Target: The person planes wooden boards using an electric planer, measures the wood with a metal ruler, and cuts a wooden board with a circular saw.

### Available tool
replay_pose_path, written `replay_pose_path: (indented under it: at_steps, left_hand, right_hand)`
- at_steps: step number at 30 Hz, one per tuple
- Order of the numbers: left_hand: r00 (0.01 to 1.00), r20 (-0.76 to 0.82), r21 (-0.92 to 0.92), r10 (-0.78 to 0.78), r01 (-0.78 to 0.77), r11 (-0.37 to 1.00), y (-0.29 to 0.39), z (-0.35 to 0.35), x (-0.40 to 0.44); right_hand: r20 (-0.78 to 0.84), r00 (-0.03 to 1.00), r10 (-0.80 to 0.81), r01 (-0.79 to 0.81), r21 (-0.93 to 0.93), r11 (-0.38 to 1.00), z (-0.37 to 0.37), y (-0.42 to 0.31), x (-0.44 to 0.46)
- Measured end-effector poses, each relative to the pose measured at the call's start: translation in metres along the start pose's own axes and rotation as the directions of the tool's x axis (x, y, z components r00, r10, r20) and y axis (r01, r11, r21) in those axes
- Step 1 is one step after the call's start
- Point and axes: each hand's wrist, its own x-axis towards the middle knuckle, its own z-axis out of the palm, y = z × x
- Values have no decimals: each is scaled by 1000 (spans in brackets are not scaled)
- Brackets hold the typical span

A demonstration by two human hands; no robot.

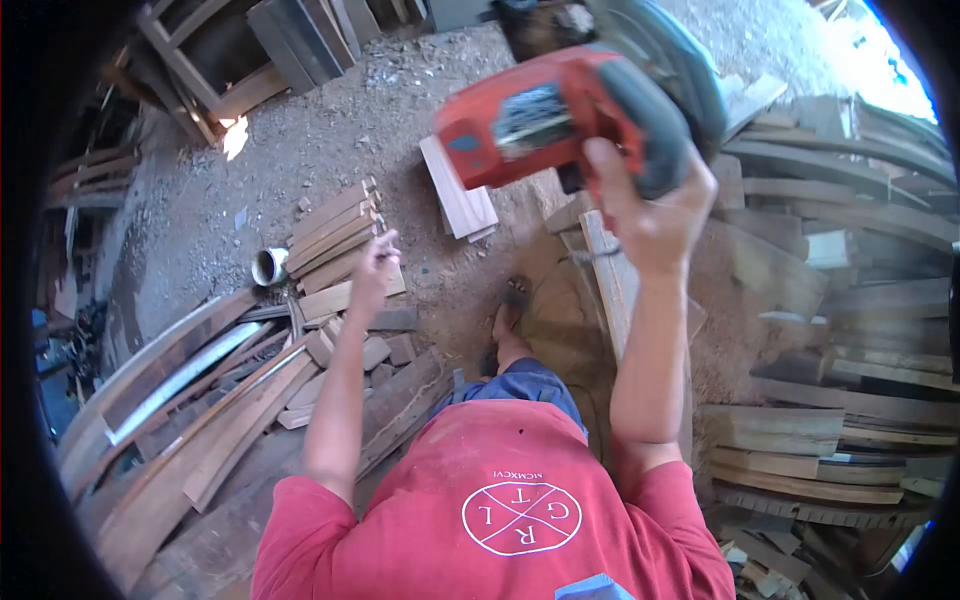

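A red circular saw [535, 115] with a dark grip and a large round blue-grey guard is raised at the top of the head view. My right hand [655, 205] is wrapped round its rear handle, the thumb lying along the red body. Out to the left, my left hand [377, 262] hovers in the air with nothing in it, its fingers apart and slightly blurred. Below that hand lies a stack of short wooden boards [335, 240]. Partly behind the saw, pale planks [460, 195] rest on the ground.
Long curved timbers [190, 410] and offcuts lie to the left, beside a white cup-like container [269, 266]. Stacked boards [800, 460] fill the right side. A narrow plank [612, 275] stands near my right forearm. Wooden frames [215, 60] lean at the back left.
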Motion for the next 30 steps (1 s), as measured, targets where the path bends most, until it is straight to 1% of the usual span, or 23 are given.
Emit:
replay_pose_path:
  at_steps: [2,3,4,5,6,7,8,9,10,12,14,17,19,20,21,22,23,25,26,27,28,29,30]
  left_hand:
    - [982,-2,27,187,-187,982,-5,35,-17]
    - [981,-24,42,194,-193,980,7,56,-25]
    - [965,-41,4,258,-258,966,23,77,-32]
    - [939,-27,48,344,-342,938,34,95,-33]
    - [881,-45,102,471,-465,879,40,114,-32]
    - [862,-12,55,507,-506,861,68,125,-40]
    - [770,-33,134,637,-629,766,82,139,-40]
    - [789,-54,143,612,-601,787,114,146,-55]
    - [750,-104,158,653,-636,755,143,150,-70]
    - [690,-143,150,710,-694,705,183,165,-94]
    - [506,-270,309,819,-760,572,210,177,-111]
    - [499,-208,266,841,-799,540,244,195,-132]
    - [458,-215,276,863,-819,503,254,209,-147]
    - [434,-182,201,882,-862,465,259,216,-148]
    - [409,-148,121,900,-896,427,266,221,-150]
    - [432,-73,68,899,-897,437,275,219,-158]
    - [427,-58,55,902,-901,430,271,230,-156]
    - [450,48,43,892,-893,449,254,250,-150]
    - [338,-66,37,939,-939,341,244,253,-155]
    - [337,-57,29,940,-940,339,236,251,-158]
    - [319,-31,76,947,-944,320,227,247,-157]
    - [307,-1,123,952,-945,305,214,242,-158]
    - [287,29,134,957,-950,281,195,238,-158]
  right_hand:
    - [-42,998,40,-36,96,995,-16,-44,-12]
    - [-51,996,71,-64,134,989,-23,-70,-20]
    - [-71,996,61,-44,213,976,-29,-93,-30]
    - [-56,998,20,-8,200,980,-38,-114,-41]
    - [-76,997,2,13,203,979,-50,-133,-53]
    - [-100,995,-16,36,205,978,-62,-151,-65]
    - [-97,994,-55,73,192,979,-72,-170,-79]
    - [-115,991,-63,87,225,970,-83,-188,-92]
    - [-135,988,-68,102,258,961,-91,-204,-106]
    - [-144,982,-122,149,202,968,-105,-235,-135]
    - [-161,974,-162,187,155,970,-119,-261,-165]
    - [-191,965,-181,210,144,967,-134,-288,-206]
    - [-286,949,-136,191,175,966,-140,-301,-229]
    - [-304,941,-149,207,165,964,-145,-304,-237]
    - [-279,950,-138,204,225,953,-152,-307,-245]
    - [-253,960,-123,195,283,939,-158,-309,-253]
    - [-270,955,-121,196,272,942,-162,-311,-261]
    - [-404,913,-51,172,269,948,-165,-313,-274]
    - [-415,909,-46,168,263,950,-172,-313,-280]
    - [-462,886,17,159,340,927,-182,-310,-288]
    - [-504,860,84,157,418,895,-192,-306,-293]
    - [-511,854,94,152,419,895,-199,-301,-299]
    - [-541,830,140,168,481,860,-205,-296,-306]
